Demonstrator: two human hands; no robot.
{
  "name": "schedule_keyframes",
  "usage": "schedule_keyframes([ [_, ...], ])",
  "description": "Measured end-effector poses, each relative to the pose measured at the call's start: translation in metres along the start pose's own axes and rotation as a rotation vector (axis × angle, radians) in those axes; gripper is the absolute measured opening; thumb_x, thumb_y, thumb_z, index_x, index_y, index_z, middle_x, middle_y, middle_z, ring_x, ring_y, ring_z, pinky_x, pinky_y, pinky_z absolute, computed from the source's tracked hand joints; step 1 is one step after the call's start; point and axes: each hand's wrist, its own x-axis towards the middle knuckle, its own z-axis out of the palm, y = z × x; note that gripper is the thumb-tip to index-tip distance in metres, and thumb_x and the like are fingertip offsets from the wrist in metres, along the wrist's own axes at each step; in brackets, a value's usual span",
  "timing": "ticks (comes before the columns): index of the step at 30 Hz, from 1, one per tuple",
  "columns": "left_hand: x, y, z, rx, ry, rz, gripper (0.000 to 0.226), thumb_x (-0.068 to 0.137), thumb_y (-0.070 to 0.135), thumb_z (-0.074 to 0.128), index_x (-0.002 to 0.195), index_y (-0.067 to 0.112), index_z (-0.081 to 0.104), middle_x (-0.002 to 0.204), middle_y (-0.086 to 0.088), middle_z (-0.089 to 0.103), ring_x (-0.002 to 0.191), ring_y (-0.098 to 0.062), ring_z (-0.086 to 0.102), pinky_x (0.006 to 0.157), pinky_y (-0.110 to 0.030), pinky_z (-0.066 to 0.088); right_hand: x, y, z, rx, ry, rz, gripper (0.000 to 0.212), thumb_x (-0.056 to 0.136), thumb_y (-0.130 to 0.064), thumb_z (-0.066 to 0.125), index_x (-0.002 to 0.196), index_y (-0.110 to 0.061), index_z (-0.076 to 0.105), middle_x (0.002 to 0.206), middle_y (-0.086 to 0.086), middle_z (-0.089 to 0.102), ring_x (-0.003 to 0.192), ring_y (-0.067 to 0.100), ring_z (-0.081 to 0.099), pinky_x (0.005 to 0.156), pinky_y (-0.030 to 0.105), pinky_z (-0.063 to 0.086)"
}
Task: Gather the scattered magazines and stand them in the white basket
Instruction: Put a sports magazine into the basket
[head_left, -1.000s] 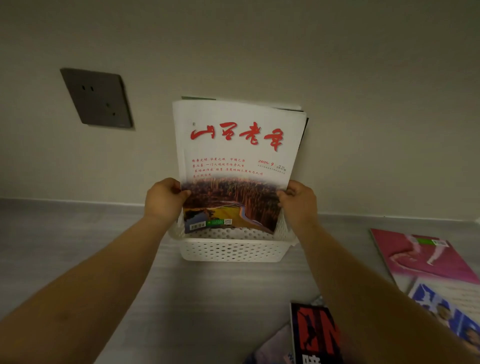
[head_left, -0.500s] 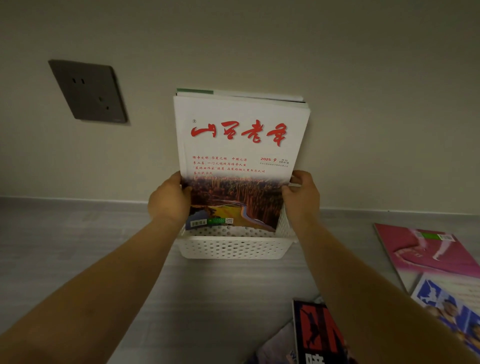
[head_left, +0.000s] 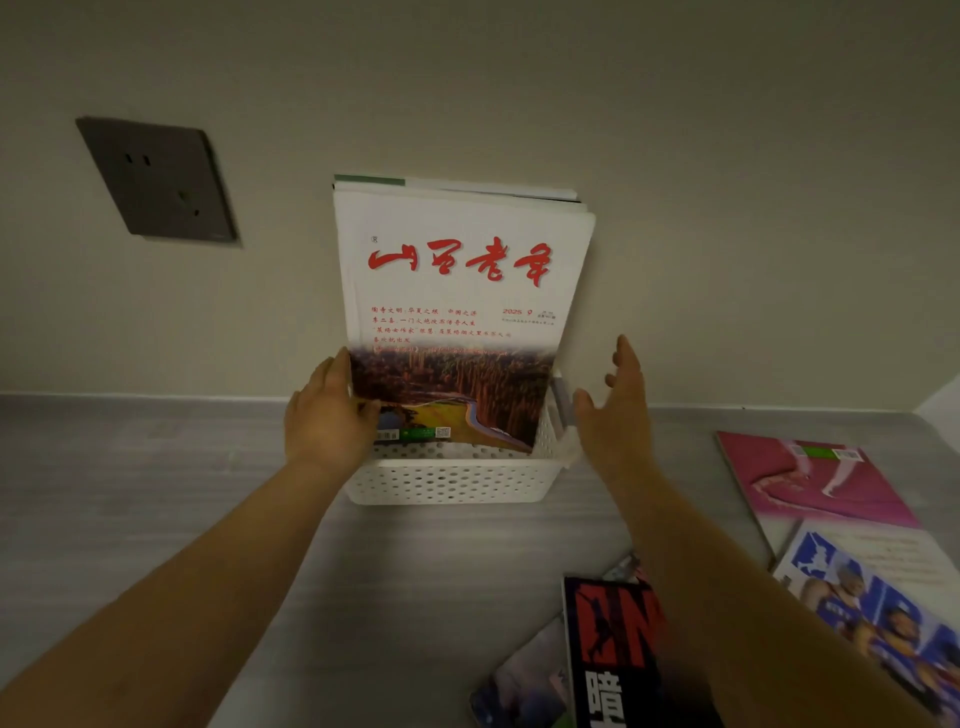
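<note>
A white perforated basket (head_left: 447, 480) stands on the grey floor against the wall. Several magazines stand upright in it; the front one (head_left: 457, 291) has a white cover with red characters and a landscape photo. My left hand (head_left: 330, 415) grips this magazine's lower left edge, thumb on the cover. My right hand (head_left: 615, 410) hovers just right of the basket with fingers spread, touching nothing. On the floor lie a black and red magazine (head_left: 610, 649), a pink magazine (head_left: 815, 478) and a blue basketball magazine (head_left: 878, 608).
A dark wall socket (head_left: 158, 179) sits on the beige wall at the left. Another magazine (head_left: 524, 680) lies partly under the black one at the bottom edge. Grey floor stretches to the left of the basket.
My right hand has let go of the front magazine and moved away to the right, fingers spread. The magazines have settled lower in the basket. My left hand still holds the left edge.
</note>
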Motion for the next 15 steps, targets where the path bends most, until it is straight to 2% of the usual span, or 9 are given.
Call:
schedule_keyframes([
  [3,-0.040,0.005,-0.004,-0.113,0.003,0.076,0.058,0.080,0.005,0.059,0.134,0.009,0.038,0.142,-0.016,0.040,0.128,-0.034,0.039,0.104,-0.043,0.034,-0.041,0.027,-0.043,-0.164,-0.016,0.013,0.063,0.088,-0.006,0.050,0.142,-0.014,0.019,0.151,0.008,0.024,0.138,0.024,0.025,0.113,0.035,0.022],
  [6,-0.093,0.008,0.002,-0.201,-0.042,0.085,0.053,0.079,0.000,0.061,0.129,0.006,0.046,0.145,-0.014,0.037,0.133,-0.031,0.036,0.110,-0.038,0.028,-0.098,0.066,-0.087,-0.350,-0.036,0.149,0.060,0.088,-0.012,0.053,0.140,-0.012,0.025,0.150,0.013,0.028,0.138,0.029,0.024,0.114,0.042,0.021],
  [8,-0.135,0.016,0.012,-0.276,-0.197,0.026,0.045,0.082,-0.002,0.057,0.125,0.006,0.051,0.142,-0.012,0.043,0.132,-0.026,0.037,0.109,-0.027,0.025,-0.137,0.087,-0.105,-0.442,-0.029,0.257,0.063,0.088,-0.020,0.053,0.142,-0.012,0.021,0.151,0.013,0.026,0.139,0.030,0.023,0.115,0.045,0.021],
  [10,-0.175,0.026,0.028,-0.314,-0.452,0.009,0.045,0.085,0.002,0.054,0.128,0.011,0.047,0.139,-0.004,0.046,0.129,-0.017,0.041,0.105,-0.020,0.027,-0.171,0.103,-0.115,-0.607,-0.075,0.350,0.069,0.090,-0.036,0.047,0.144,-0.013,0.010,0.154,0.010,0.017,0.142,0.027,0.016,0.118,0.042,0.013],
  [12,-0.206,0.030,0.048,-0.267,-0.644,0.075,0.054,0.085,0.017,0.053,0.135,0.024,0.033,0.138,0.007,0.041,0.128,-0.010,0.039,0.104,-0.017,0.028,-0.197,0.116,-0.120,-0.760,-0.132,0.451,0.070,0.091,-0.048,0.035,0.144,-0.018,0.000,0.156,0.006,0.005,0.144,0.024,0.005,0.117,0.041,0.005],
  [13,-0.216,0.032,0.057,-0.180,-0.685,0.132,0.057,0.084,0.025,0.052,0.135,0.031,0.026,0.143,0.007,0.038,0.132,-0.010,0.034,0.107,-0.019,0.025,-0.205,0.119,-0.122,-0.796,-0.141,0.500,0.068,0.091,-0.051,0.029,0.144,-0.021,-0.003,0.156,0.005,0.000,0.144,0.025,0.000,0.117,0.042,0.003],
  [15,-0.229,0.036,0.067,0.031,-0.673,0.194,0.061,0.086,0.030,0.049,0.139,0.032,0.020,0.147,0.008,0.033,0.139,-0.012,0.024,0.114,-0.026,0.013,-0.217,0.124,-0.124,-0.823,-0.146,0.556,0.065,0.092,-0.051,0.022,0.144,-0.022,-0.006,0.156,0.006,-0.004,0.144,0.026,-0.004,0.117,0.045,0.000],
])
